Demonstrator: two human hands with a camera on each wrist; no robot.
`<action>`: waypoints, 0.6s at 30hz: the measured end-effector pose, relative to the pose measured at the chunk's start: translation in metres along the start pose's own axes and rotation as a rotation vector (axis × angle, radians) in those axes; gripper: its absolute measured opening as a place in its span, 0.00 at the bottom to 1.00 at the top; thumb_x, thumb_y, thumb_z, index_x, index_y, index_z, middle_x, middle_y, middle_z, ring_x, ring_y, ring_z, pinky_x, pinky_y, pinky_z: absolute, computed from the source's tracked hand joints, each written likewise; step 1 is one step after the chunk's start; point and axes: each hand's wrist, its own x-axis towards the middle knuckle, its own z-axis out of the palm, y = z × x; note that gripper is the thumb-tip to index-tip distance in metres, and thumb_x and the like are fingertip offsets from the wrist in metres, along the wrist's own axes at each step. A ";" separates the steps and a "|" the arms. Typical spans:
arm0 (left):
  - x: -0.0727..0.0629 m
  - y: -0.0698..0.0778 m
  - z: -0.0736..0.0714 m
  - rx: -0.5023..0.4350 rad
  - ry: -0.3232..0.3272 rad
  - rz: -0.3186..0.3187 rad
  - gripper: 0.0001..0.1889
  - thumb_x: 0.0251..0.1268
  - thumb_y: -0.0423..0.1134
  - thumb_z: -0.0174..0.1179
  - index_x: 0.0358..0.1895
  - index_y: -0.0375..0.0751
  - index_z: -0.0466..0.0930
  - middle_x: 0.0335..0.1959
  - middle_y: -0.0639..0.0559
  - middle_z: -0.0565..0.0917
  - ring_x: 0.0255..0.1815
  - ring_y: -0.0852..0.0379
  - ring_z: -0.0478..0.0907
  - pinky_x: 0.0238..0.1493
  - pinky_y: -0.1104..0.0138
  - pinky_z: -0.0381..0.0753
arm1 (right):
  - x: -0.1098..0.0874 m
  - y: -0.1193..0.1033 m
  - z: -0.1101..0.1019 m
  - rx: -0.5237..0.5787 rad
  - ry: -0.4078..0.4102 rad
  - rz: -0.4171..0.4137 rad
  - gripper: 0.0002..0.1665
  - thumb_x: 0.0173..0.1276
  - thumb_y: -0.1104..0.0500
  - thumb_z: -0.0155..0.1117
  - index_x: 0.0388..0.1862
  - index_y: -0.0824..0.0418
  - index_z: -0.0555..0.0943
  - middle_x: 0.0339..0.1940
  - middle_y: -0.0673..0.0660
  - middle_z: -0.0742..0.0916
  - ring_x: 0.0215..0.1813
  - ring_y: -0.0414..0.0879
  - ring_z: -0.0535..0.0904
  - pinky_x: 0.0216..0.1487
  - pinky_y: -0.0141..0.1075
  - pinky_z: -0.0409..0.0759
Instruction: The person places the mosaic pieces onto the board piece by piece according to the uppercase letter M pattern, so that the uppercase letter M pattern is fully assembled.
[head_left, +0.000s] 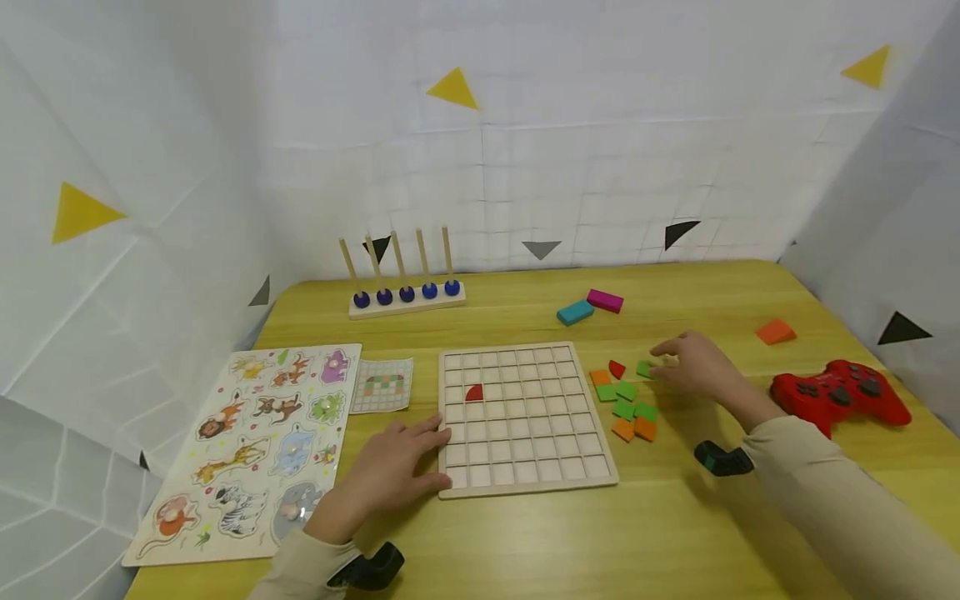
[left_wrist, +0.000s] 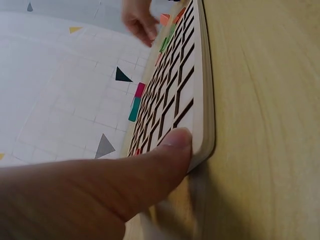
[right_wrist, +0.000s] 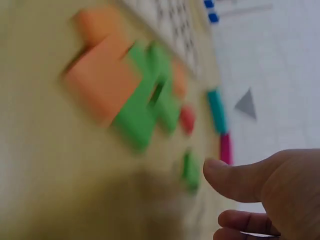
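Observation:
A wooden grid board (head_left: 527,489) lies on the table with one red quarter-round piece (head_left: 474,392) in a cell on its left side. My left hand (head_left: 393,467) touches the board's left edge, the thumb (left_wrist: 172,145) resting on the near corner. To the board's right is a loose group of green tiles (head_left: 623,409) and orange tiles (head_left: 644,429), with a second red piece (head_left: 617,369) behind them. Over the table my right hand (head_left: 697,364) is beside a lone green tile (head_left: 645,369). The right wrist view shows a gap between its thumb and that tile (right_wrist: 190,171).
An animal puzzle board (head_left: 247,450) and a pattern card (head_left: 382,386) lie at left. Behind stands a peg rack (head_left: 408,302) with blue beads. Teal (head_left: 575,312) and magenta blocks (head_left: 605,301) lie at the back; a red game controller (head_left: 840,396) and orange piece (head_left: 776,332) at right.

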 end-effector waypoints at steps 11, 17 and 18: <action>-0.002 -0.002 0.004 -0.001 0.008 0.004 0.33 0.61 0.58 0.64 0.68 0.49 0.75 0.72 0.48 0.72 0.55 0.44 0.75 0.45 0.54 0.74 | -0.007 0.023 0.018 0.013 0.060 0.022 0.20 0.65 0.55 0.69 0.48 0.70 0.84 0.46 0.73 0.84 0.50 0.67 0.76 0.48 0.58 0.75; -0.001 -0.002 0.003 0.007 0.000 0.009 0.32 0.62 0.58 0.64 0.68 0.49 0.74 0.73 0.48 0.71 0.53 0.45 0.74 0.42 0.56 0.72 | -0.007 0.017 0.021 0.003 0.064 0.029 0.21 0.66 0.55 0.67 0.49 0.70 0.84 0.50 0.72 0.84 0.52 0.67 0.75 0.50 0.59 0.75; -0.001 -0.002 0.002 0.010 0.003 0.009 0.32 0.62 0.57 0.64 0.68 0.49 0.74 0.73 0.48 0.71 0.53 0.45 0.75 0.42 0.56 0.73 | -0.007 0.015 0.021 0.002 0.070 0.024 0.21 0.66 0.55 0.68 0.49 0.70 0.84 0.51 0.72 0.84 0.52 0.67 0.75 0.50 0.59 0.75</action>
